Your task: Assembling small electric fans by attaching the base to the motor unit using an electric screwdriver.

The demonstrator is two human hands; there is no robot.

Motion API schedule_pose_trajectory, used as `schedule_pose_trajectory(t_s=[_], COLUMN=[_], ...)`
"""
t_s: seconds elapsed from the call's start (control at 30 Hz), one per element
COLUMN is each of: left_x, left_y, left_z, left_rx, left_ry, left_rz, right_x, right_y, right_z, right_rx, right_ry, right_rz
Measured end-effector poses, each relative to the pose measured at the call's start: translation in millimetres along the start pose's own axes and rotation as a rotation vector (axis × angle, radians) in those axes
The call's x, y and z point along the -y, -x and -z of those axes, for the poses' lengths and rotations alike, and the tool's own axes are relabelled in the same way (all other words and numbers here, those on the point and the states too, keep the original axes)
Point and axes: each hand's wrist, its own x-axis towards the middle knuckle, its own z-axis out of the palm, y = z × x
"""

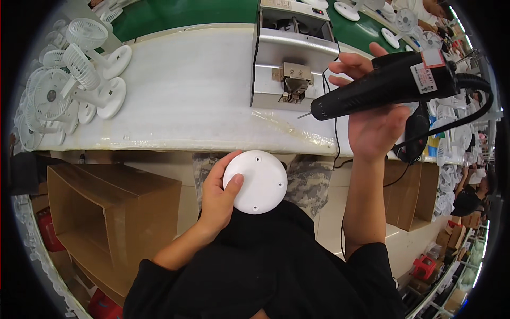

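My left hand (219, 194) grips a round white fan base (264, 183), thumb on its face and fingers at the rim. The disc is held over my lap, showing a few small screw holes near its edge. On the right, a black electric screwdriver (382, 87) lies across the palm of my right hand (369, 130), its thin bit pointing left. The fingers curl loosely past its far side and the thumb is on its near side; part of the grip is hidden behind the tool. The bit is apart from the base.
A metal screw-feeding machine (292, 53) stands on the white-covered bench (186, 90). White desk fans (79, 80) crowd the bench's left end. An open cardboard box (114, 212) sits at lower left, another box (411, 194) at right. A black cable (478, 111) loops from the screwdriver.
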Motion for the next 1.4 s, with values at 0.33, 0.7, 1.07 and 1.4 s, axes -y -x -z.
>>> schedule_pose_trajectory(t_s=[0.33,0.7,1.07,1.4], left_x=[16,14,16,25], left_y=[-2,0,7,34], left_z=[4,3,19,-9], left_rx=[0.024,-0.063,-0.094,0.02], left_ry=[-0.079,0.107,0.653,0.677], left_rz=[-0.025,0.057,0.43,0.524], right_x=[0,-14,48,39], right_y=[24,42,119,154], right_z=[-6,16,-30,-67], right_rx=[-0.1,-0.446,-0.004,0.487], right_ry=[0.275,0.11,0.379,0.998], right_rz=[-0.174,0.114,-0.695,-0.729])
